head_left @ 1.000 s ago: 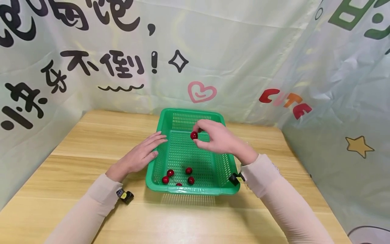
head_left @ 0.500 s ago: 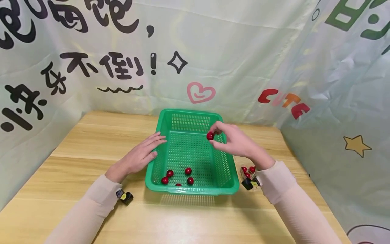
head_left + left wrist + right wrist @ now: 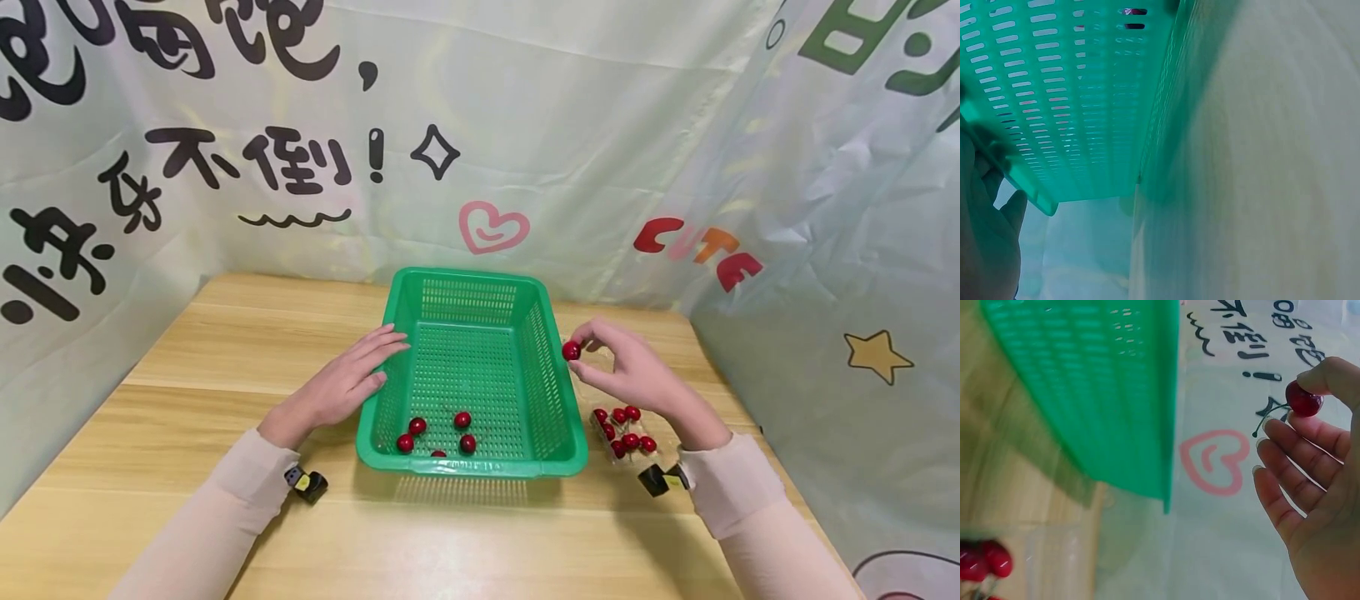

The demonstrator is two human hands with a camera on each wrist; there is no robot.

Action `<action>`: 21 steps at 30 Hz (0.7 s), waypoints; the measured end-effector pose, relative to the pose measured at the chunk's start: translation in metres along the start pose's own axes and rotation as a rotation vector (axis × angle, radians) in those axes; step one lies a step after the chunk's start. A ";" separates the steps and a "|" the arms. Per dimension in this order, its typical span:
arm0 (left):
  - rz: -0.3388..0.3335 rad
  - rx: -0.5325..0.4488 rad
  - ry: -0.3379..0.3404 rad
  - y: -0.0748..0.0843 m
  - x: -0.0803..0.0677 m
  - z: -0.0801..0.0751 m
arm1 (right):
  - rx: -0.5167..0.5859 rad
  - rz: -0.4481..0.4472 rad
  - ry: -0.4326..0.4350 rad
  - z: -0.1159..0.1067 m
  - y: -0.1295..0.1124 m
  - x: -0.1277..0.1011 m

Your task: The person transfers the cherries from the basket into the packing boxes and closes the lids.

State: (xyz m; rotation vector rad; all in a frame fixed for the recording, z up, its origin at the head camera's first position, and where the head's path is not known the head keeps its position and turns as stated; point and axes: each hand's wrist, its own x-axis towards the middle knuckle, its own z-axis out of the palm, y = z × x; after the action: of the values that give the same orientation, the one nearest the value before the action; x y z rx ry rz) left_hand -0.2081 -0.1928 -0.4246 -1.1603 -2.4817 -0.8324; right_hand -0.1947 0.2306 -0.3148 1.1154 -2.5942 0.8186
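A pale wooden plank desk (image 3: 225, 350) fills the lower frame, backed by a wrinkled pale green cloth backdrop (image 3: 570, 125) printed with black characters and a pink heart. At centre sits a green perforated plastic basket (image 3: 558, 417) with loose red cherries (image 3: 438, 433) at its near end. The left hand (image 3: 347, 385) lies flat, fingers straight, against the basket's left rim. Right of the basket, the right hand (image 3: 633, 371) pinches a dark red cherry (image 3: 572, 351) above the desk, near a cluster of cherries (image 3: 622, 429) on the desk.
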 end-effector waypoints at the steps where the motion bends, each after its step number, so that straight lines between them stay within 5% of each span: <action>1: 0.001 -0.001 0.001 0.000 0.000 0.000 | -0.002 0.002 0.004 0.000 0.002 -0.005; 21: 0.009 -0.004 0.008 -0.001 0.001 0.000 | -0.126 0.254 -0.031 0.000 0.047 -0.095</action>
State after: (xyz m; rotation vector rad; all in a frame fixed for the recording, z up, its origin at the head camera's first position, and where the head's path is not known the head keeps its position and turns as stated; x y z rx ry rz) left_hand -0.2092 -0.1926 -0.4245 -1.1665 -2.4672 -0.8388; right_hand -0.1628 0.3145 -0.3711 0.7811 -2.8080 0.6784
